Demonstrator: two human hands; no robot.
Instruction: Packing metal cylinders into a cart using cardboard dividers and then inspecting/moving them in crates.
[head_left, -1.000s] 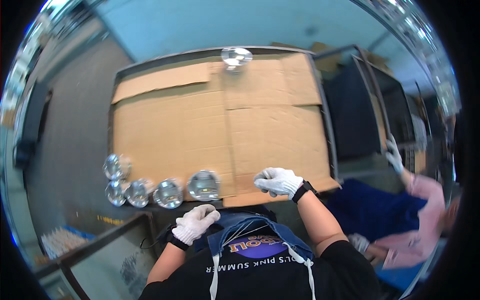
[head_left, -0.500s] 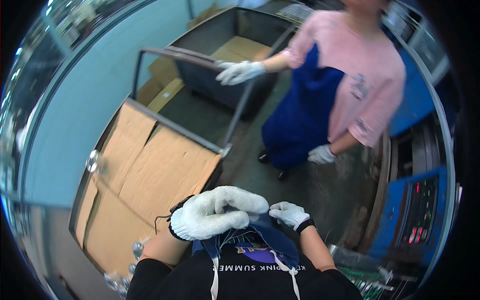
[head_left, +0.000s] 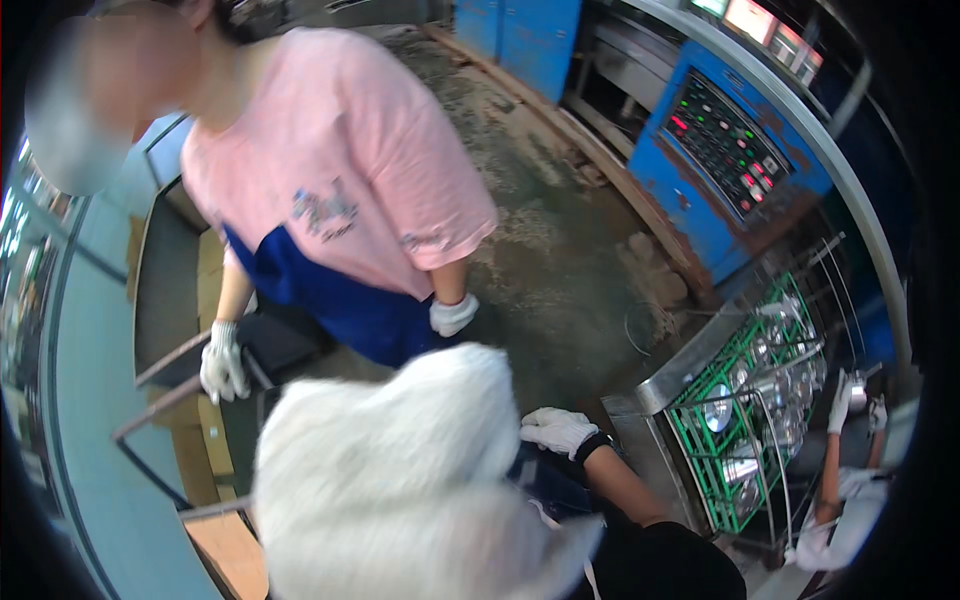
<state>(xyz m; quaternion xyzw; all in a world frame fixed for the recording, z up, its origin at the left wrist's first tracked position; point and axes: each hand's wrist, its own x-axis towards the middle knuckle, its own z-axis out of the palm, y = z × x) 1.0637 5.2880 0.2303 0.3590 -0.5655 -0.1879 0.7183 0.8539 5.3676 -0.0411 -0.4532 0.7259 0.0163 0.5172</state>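
My left hand, in a white knit glove, is raised very near the camera and fills the lower middle of the view. It is blurred, so its finger positions and anything in it cannot be made out. My right hand, also in a white glove with a dark band at the wrist, sits low at my waist beside the dark blue apron. Its fingers are bent in together; whatever they may hold is hidden.
A person in a pink shirt and blue apron stands close ahead, one gloved hand by a metal frame. On the right are a green rack of shiny metal parts, a blue control panel and another worker.
My view has swung right, bringing the rack and control panel further in. My left hand has risen toward the camera. The person in pink now appears nearer and further left.
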